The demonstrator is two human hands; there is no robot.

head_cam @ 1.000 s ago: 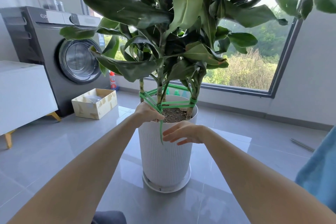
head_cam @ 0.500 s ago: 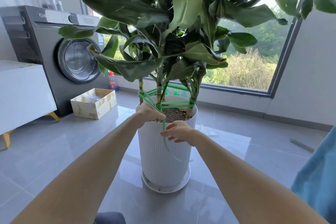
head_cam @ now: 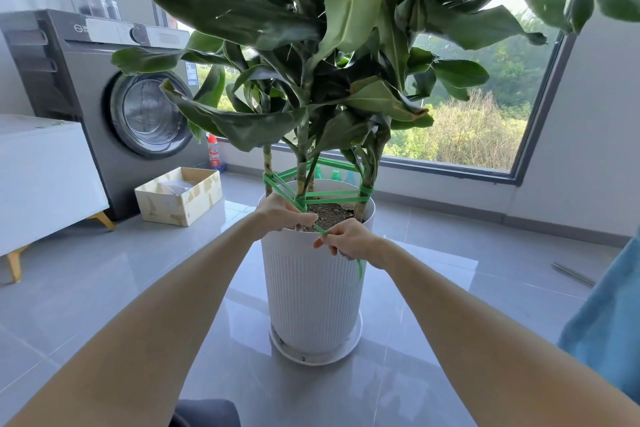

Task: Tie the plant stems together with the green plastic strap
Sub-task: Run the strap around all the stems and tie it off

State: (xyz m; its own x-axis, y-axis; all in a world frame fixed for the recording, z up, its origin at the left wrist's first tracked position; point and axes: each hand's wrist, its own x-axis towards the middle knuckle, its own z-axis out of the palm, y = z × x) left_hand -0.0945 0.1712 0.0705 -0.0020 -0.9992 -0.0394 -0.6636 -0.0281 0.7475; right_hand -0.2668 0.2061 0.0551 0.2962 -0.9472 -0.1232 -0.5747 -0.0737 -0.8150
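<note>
A tall leafy plant stands in a white ribbed pot (head_cam: 311,288) on a saucer. A green plastic strap (head_cam: 332,193) runs in loops around the plant stems (head_cam: 300,170) just above the soil. My left hand (head_cam: 282,215) pinches the strap where it crosses the front stem, at the pot's near rim. My right hand (head_cam: 346,241) grips the strap's loose end, which is stretched taut from the stem to my fingers. The strap's tail hangs down past my right wrist against the pot.
A grey washing machine (head_cam: 104,97) stands at the left, with a white cabinet (head_cam: 45,177) in front of it. An open cardboard box (head_cam: 180,198) lies on the grey tiled floor. A large window (head_cam: 485,121) is behind the plant. Blue cloth (head_cam: 609,315) shows at the right edge.
My right hand rose from the pot's side, closed on the hanging strap end and pulled it taut to the right. My left hand stayed at the front stem.
</note>
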